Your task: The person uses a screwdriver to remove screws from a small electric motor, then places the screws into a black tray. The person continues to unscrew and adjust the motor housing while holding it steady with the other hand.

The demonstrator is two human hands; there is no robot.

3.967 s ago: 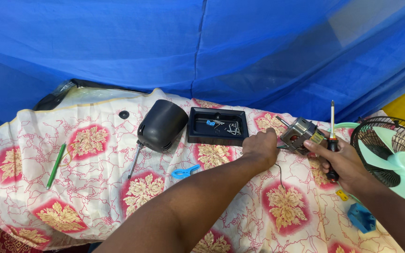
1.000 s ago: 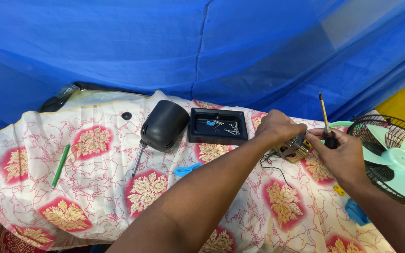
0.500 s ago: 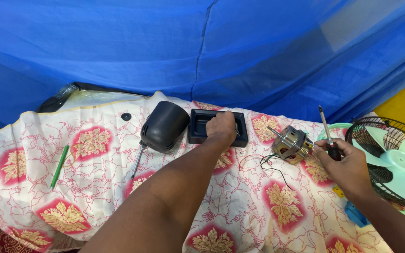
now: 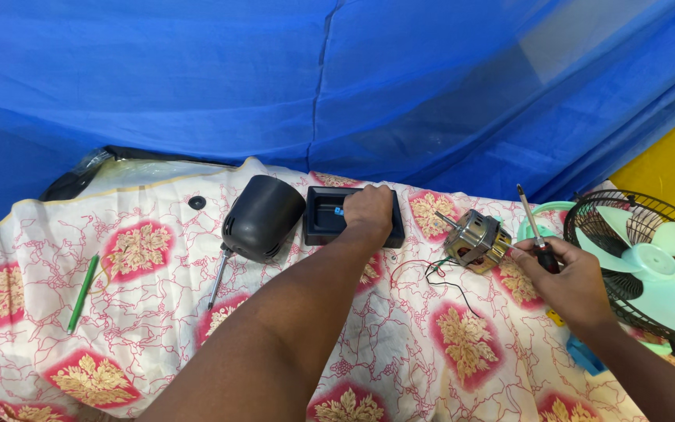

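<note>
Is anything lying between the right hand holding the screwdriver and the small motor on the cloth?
Nothing visible does. The right hand grips the screwdriver just right of the motor, with only bare patterned cloth between them. The motor's wires trail below it. The left hand is over the black tray.

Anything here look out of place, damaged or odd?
Yes: the fan motor lies bare on the floral cloth, loose wires trailing, apart from its black housing and the fan. Nothing looks spilled or broken.
</note>
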